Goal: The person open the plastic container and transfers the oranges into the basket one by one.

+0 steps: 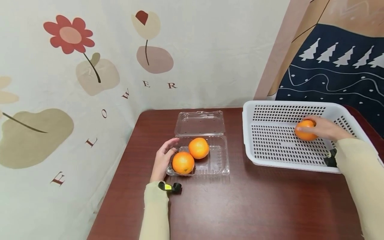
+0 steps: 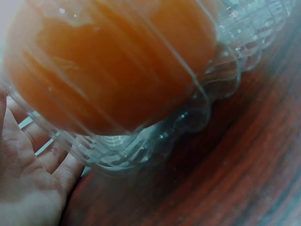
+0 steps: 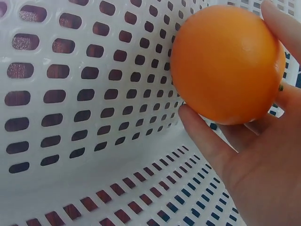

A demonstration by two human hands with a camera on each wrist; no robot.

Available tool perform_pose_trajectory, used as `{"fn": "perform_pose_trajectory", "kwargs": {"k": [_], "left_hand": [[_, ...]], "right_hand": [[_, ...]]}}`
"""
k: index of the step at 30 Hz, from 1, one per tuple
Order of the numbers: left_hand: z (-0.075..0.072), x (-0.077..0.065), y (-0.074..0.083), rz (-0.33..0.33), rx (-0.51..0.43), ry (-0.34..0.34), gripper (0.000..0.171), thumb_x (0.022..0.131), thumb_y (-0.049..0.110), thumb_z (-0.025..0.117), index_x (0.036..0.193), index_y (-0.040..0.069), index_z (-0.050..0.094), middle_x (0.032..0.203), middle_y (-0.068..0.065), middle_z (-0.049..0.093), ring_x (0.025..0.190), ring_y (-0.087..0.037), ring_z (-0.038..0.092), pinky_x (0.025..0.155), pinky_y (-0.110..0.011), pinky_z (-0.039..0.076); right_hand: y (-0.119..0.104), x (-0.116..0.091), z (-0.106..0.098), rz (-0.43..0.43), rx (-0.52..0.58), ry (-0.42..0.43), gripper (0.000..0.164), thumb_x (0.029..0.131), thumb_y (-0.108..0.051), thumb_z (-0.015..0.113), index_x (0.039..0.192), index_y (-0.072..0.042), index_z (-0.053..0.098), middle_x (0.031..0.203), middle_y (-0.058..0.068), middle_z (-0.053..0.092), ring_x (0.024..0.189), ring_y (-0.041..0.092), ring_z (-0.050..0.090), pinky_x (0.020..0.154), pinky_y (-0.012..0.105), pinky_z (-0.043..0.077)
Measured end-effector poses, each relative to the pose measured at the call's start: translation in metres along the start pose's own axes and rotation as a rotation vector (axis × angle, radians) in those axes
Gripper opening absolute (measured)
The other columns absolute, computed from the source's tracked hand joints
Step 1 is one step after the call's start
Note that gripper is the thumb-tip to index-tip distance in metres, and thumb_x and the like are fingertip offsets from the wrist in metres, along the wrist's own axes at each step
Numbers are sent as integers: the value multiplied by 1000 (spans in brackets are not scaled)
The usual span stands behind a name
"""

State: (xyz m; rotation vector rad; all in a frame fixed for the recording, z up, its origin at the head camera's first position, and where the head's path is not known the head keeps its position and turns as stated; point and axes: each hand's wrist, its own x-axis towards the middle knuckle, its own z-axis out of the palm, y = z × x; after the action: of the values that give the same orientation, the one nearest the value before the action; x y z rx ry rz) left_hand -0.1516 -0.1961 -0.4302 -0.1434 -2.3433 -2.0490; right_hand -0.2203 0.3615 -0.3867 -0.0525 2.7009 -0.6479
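Inside the white plastic basket [image 1: 282,162], my right hand [image 1: 327,128] grips an orange [image 1: 305,130]. The right wrist view shows that orange [image 3: 228,65] between the thumb and fingers of the hand [image 3: 263,155]. On the left, a clear plastic clamshell box [image 1: 220,156] lies with its lid [image 1: 199,122] folded back. Two oranges sit in its left half, a nearer orange [image 1: 183,163] and a farther orange [image 1: 199,148]. My left hand [image 1: 163,158] rests along the box's left side, fingers loosely extended. Through the clear wall, the left wrist view shows an orange [image 2: 108,66] beside that hand [image 2: 33,165].
Both containers stand on a dark red-brown table [image 1: 228,206]. A pale cloth [image 1: 210,50] with printed flowers and letters hangs behind and to the left. At the right back is a dark cloth with white trees [image 1: 339,66].
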Motion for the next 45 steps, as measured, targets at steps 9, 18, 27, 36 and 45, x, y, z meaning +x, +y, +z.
{"fn": "perform_pose_trajectory", "kwargs": {"k": [9, 18, 27, 36, 45], "left_hand": [[0, -1, 1, 1, -6, -1, 35, 91, 4, 45, 126, 8, 49, 128, -9, 49, 119, -25, 41, 96, -33, 37], [-2, 3, -5, 12, -17, 8, 35, 91, 4, 45, 125, 10, 50, 128, -8, 49, 118, -25, 41, 96, -34, 36], [-1, 7, -17, 13, -29, 12, 36, 91, 3, 46, 124, 16, 53, 126, -3, 51, 116, -20, 43, 94, -31, 38], [2, 0, 0, 11, -9, 3, 35, 91, 4, 45, 126, 8, 50, 128, -10, 49, 118, -26, 41, 96, -35, 37], [-1, -1, -2, -10, -4, 4, 35, 91, 4, 46, 125, 9, 50, 128, -9, 49, 118, -25, 42, 96, -36, 37]], "right_hand": [[-1, -8, -7, -47, -23, 26, 81, 83, -56, 47, 131, 7, 27, 122, 35, 30, 100, 46, 34, 82, 64, 28], [-10, -16, -20, -97, -62, 38, 78, 84, -56, 47, 128, 8, 34, 120, 33, 37, 100, 43, 39, 83, 62, 30], [-25, -19, -25, -133, -95, 28, 74, 85, -52, 48, 127, 7, 36, 122, 34, 36, 106, 46, 35, 86, 65, 25], [-38, -22, -24, -159, -151, 39, 70, 84, -51, 50, 126, 4, 40, 120, 32, 39, 102, 43, 39, 82, 63, 32], [-52, -25, -22, -185, -131, 28, 70, 84, -53, 49, 126, 3, 42, 122, 30, 40, 103, 41, 44, 81, 60, 37]]}}
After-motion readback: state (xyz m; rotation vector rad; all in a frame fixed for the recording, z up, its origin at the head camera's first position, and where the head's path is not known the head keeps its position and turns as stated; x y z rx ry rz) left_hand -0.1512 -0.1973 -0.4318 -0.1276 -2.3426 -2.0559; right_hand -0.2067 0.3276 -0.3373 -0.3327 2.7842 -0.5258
